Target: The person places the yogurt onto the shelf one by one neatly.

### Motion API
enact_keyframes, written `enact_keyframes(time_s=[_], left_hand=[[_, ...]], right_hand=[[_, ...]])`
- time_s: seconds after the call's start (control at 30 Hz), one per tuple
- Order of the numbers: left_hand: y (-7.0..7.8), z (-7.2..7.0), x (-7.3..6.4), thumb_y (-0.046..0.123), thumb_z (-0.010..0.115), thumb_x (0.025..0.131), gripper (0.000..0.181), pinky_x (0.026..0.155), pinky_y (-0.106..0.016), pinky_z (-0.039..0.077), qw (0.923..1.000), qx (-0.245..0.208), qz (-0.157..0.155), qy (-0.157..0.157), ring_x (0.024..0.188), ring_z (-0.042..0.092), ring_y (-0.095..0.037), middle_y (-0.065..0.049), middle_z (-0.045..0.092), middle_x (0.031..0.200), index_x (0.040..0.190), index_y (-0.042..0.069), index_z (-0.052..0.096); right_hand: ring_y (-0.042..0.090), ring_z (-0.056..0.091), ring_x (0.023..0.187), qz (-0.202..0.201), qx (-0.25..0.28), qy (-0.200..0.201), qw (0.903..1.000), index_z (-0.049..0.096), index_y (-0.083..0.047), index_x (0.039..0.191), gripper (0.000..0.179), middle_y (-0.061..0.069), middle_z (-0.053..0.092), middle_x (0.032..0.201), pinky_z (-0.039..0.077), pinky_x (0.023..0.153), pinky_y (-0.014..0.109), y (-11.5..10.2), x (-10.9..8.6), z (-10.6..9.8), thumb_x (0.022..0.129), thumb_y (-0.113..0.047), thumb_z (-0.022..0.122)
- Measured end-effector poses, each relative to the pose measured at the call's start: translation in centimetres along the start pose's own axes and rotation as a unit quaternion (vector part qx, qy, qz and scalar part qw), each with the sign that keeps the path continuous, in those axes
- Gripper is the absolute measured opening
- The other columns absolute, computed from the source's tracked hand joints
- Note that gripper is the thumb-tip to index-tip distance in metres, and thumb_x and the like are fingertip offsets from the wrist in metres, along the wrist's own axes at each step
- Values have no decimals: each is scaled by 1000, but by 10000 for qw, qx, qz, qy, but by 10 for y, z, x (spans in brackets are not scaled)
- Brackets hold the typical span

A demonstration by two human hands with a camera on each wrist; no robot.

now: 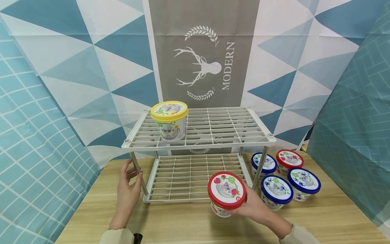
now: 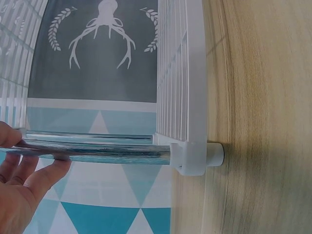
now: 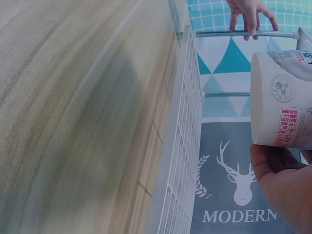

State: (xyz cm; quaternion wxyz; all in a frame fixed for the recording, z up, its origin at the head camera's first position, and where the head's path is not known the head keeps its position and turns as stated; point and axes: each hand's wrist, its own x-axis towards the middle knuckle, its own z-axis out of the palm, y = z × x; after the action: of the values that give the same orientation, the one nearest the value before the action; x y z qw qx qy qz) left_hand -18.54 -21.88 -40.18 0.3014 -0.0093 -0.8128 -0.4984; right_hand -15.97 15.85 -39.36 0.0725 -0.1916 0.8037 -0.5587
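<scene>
My right hand (image 1: 251, 205) grips a paper tub with a red lid (image 1: 226, 189) by its right side, held in front of the rack's lower shelf. In the right wrist view the tub's white side (image 3: 280, 102) shows printed text, with fingers (image 3: 265, 165) against it. My left hand (image 1: 129, 189) holds the front left metal post (image 2: 107, 152) of the white two-tier rack (image 1: 198, 147), thumb and fingertips on opposite sides of it. On the upper shelf, toward the left, stands a tub with a yellow lid (image 1: 169, 120).
Right of the rack, several tubs stand on the wooden table (image 1: 100, 203): blue-lidded ones, such as the front blue-lidded tub (image 1: 276, 191), and a red-lidded tub (image 1: 289, 161) at the back. A patterned cloth (image 1: 122, 67) hangs behind the rack.
</scene>
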Motion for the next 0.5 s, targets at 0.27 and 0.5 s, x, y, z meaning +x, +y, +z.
enact_keyframes(time_s=[0.27, 0.5], left_hand=[[-3, 1, 0, -2, 54, 92, 63, 71, 1, 43, 9999, 24, 89, 39, 94, 45, 13, -17, 54, 112, 145, 15, 25], [-3, 1, 1, -2, 54, 92, 63, 70, 2, 42, 10000, 45, 65, 50, 94, 45, 14, -17, 55, 112, 145, 16, 25]], right_hand=[[28, 53, 117, -125, -45, 77, 9999, 34, 0, 138, 86, 21, 51, 130, 49, 90, 22, -7, -1, -3, 68, -17, 82], [37, 51, 117, -40, -82, 118, 9999, 35, -1, 137, 83, 20, 53, 129, 52, 92, 36, -12, -1, -3, 69, -18, 81]])
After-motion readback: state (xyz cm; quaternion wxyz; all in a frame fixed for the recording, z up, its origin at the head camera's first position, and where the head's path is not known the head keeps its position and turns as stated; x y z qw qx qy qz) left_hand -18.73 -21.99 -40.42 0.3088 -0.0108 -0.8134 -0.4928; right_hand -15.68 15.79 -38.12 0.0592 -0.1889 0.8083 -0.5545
